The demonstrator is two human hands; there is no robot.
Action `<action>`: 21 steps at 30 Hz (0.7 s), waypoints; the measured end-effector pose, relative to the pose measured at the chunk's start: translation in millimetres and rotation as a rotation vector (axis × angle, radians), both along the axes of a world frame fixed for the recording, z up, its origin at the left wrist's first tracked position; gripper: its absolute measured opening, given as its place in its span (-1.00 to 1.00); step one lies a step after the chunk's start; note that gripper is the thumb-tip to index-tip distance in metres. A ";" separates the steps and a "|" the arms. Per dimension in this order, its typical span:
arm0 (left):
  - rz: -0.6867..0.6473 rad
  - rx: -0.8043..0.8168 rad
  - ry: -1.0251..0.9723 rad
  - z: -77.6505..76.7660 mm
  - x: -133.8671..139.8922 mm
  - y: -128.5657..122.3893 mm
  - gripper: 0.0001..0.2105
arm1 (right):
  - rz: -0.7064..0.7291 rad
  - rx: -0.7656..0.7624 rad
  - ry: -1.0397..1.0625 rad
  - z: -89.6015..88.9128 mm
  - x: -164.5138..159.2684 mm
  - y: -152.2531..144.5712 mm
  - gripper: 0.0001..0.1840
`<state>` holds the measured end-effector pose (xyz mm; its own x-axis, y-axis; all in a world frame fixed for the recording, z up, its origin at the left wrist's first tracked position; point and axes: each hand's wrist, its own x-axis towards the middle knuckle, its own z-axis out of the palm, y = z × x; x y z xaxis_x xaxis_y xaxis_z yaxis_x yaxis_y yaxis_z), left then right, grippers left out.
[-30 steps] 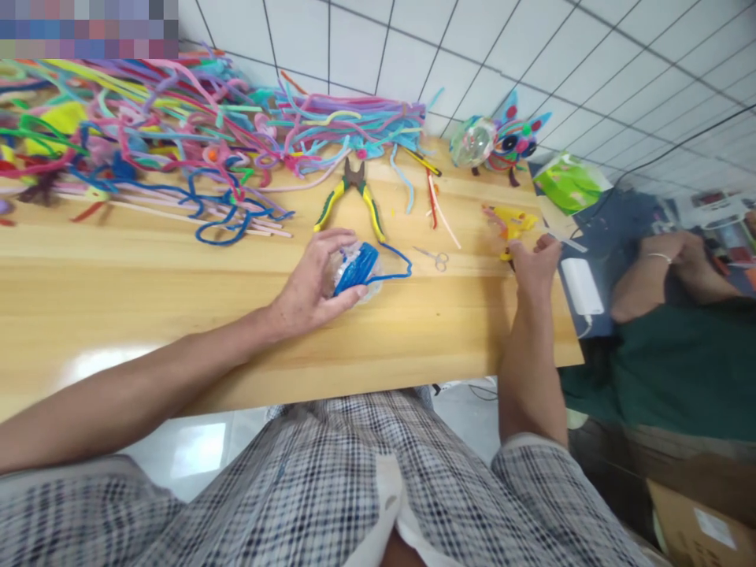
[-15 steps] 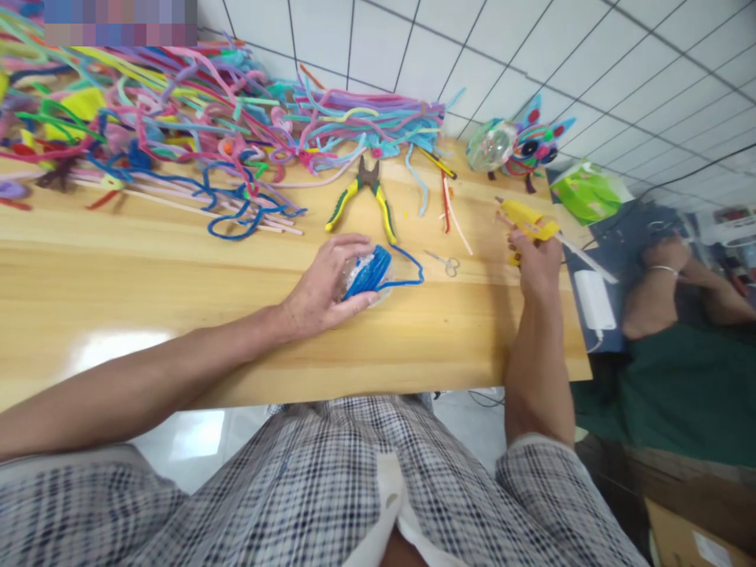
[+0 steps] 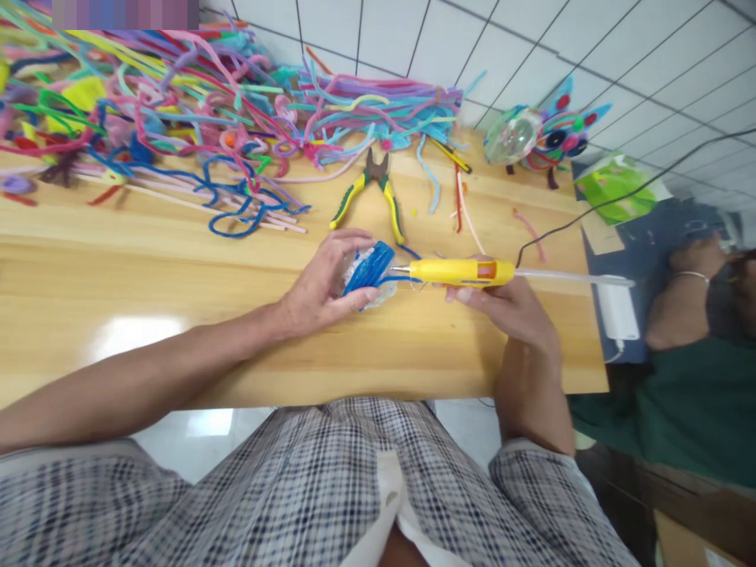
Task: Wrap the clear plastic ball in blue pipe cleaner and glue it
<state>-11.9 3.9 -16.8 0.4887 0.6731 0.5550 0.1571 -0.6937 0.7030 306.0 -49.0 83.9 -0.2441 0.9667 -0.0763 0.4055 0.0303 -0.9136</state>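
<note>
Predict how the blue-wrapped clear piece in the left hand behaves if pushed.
The blue-wrapped piece is probably light and could dent, since its clear part looks like thin plastic. It may roll if the left hand lets go: its outline looks rounded. The blue strand likely bends easily, being wound around it.

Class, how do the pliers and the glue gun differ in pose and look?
The pliers lie on the table; the glue gun is held in the right hand. The pliers have two spread green-and-yellow handles; the glue gun has a yellow body with a translucent stick behind. Both have yellow parts.
</note>
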 end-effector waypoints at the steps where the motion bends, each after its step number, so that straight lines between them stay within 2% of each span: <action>1: -0.002 0.001 -0.004 0.2 0.0 0.1 -0.39 | 0.006 -0.001 0.002 -1.1 -0.3 0.9 -0.52; 14: -0.019 -0.008 0.027 4.7 -0.4 1.1 -0.37 | 0.022 0.011 0.005 -13.5 4.5 1.1 -0.58; 21: -0.029 -0.001 0.033 6.7 -0.9 0.8 -0.37 | 0.051 0.013 -0.027 -10.9 1.1 2.2 -0.55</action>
<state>-12.8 4.7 -10.1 0.5260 0.6587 0.5380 0.1595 -0.6978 0.6983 307.0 -46.8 72.9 -0.2916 0.9539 -0.0708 0.4273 0.0637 -0.9019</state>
